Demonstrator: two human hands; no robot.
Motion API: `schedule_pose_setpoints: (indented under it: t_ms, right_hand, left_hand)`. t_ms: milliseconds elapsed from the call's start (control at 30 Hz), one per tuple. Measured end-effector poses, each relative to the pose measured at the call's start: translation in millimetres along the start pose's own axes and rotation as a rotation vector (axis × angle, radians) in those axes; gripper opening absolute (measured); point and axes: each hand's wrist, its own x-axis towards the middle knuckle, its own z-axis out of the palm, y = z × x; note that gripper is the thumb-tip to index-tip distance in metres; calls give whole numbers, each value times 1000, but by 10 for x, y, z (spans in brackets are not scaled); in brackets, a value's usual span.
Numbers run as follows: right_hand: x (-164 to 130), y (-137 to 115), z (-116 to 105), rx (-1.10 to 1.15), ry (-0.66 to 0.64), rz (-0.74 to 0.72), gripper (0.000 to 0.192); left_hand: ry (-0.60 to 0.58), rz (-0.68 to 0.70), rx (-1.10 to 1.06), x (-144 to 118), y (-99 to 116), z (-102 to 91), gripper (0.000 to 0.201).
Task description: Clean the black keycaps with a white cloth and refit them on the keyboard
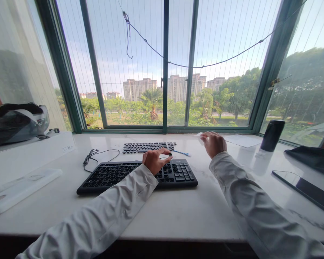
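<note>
While resting on keyboard [110,176], left hand [155,160] pinching small dark keycap [170,155], right hand [214,143] fingers closed on white cloth [200,135], loose keys [148,146] behind.

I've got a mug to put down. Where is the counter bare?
Bare counter lies in front of the keyboard, between the sleeves. Another patch sits between the right hand and the tablet. Behind the keyboard it is crowded: keycaps, cable, left hand.
</note>
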Motion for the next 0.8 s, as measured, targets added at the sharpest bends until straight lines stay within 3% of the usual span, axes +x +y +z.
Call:
schedule_pose_setpoints:
  t_ms: [100, 167, 267, 467, 800]
  right_hand:
    - [-74, 18, 109, -103, -237, 10, 31]
    - [-122, -60, 138, -97, -286, 2, 40]
    - [-174, -298, 108, 109, -298, -59, 38]
    - [-290, -716, 93, 565, -572, -102, 43]
    - [-353, -683, 243, 811, -744, -4, 43]
  left_hand:
    - [-8, 35, 2, -10, -2, 13, 21]
    - [-8, 60, -8, -16, 0, 18, 20]
    - [-27, 94, -23, -20, 3, 14, 21]
    - [-66, 146, -61, -20, -13, 1, 21]
    - [-69, 149, -53, -12, -73, 47, 24]
